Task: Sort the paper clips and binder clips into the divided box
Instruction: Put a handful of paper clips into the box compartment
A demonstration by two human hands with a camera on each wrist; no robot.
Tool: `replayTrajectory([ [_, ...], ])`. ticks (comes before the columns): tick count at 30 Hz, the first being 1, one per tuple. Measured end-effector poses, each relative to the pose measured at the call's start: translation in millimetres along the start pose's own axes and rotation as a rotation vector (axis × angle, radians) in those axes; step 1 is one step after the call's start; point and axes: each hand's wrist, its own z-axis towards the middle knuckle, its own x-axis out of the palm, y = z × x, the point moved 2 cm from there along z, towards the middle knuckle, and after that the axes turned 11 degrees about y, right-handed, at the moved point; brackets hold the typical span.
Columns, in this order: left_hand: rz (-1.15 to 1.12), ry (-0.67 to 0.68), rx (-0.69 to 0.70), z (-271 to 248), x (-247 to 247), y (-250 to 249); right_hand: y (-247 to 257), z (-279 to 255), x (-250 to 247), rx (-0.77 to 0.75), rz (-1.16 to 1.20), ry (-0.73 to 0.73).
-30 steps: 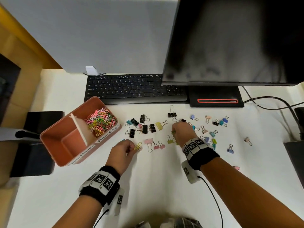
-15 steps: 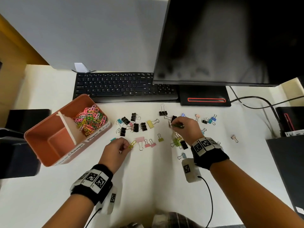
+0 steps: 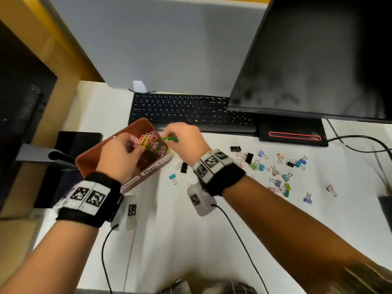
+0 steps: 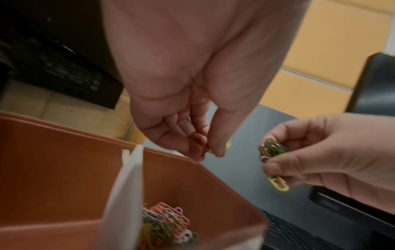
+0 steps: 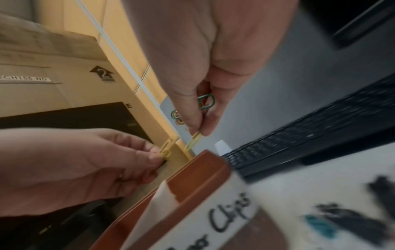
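Observation:
The pink divided box stands at the desk's left, its right compartment heaped with coloured paper clips. Both hands hover over that compartment. My left hand pinches a yellow paper clip between thumb and fingers. My right hand holds a small bunch of paper clips, with a green one in the fingers and a yellow one hanging from the fingertips. A white divider splits the box; the left compartment looks bare where it shows. Several binder clips lie scattered on the desk to the right.
A black keyboard lies just behind the box, and a monitor on its stand rises at the back right. Cables run along the right. A black object sits left of the box.
Both hands have lifted off the desk and moved left and back to above the box, carrying their paper clips. The view has swung left with them.

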Motion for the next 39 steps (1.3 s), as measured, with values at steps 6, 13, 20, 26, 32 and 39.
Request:
replayTrajectory([
  [6, 0.089, 0.049, -0.099, 6.5, -16.6, 23.4, 22.3, 45.7, 54.5, 0.107, -0.042, 0.149],
  [13, 0.001, 0.105, 0.236, -45.5, 36.0, 16.5, -15.9, -29.8, 39.3, -0.042, -0.011, -0.048],
  [20, 0.283, 0.391, 0.12, -39.9, 124.1, 35.0, -93.6, -102.3, 44.9, 0.403, -0.325, 0.141],
  [26, 0.393, 0.37, 0.084, -30.0, 147.1, 32.4, -108.5, -107.6, 57.2, 0.445, -0.327, 0.259],
  [32, 0.267, 0.32, 0.185, -32.6, 161.7, 31.9, -114.6, -103.8, 56.9, 0.38, -0.225, 0.259],
  [39, 0.165, 0.268, 0.258, -28.1, 163.7, 36.8, -114.0, -92.7, 54.6, 0.355, -0.22, 0.265],
])
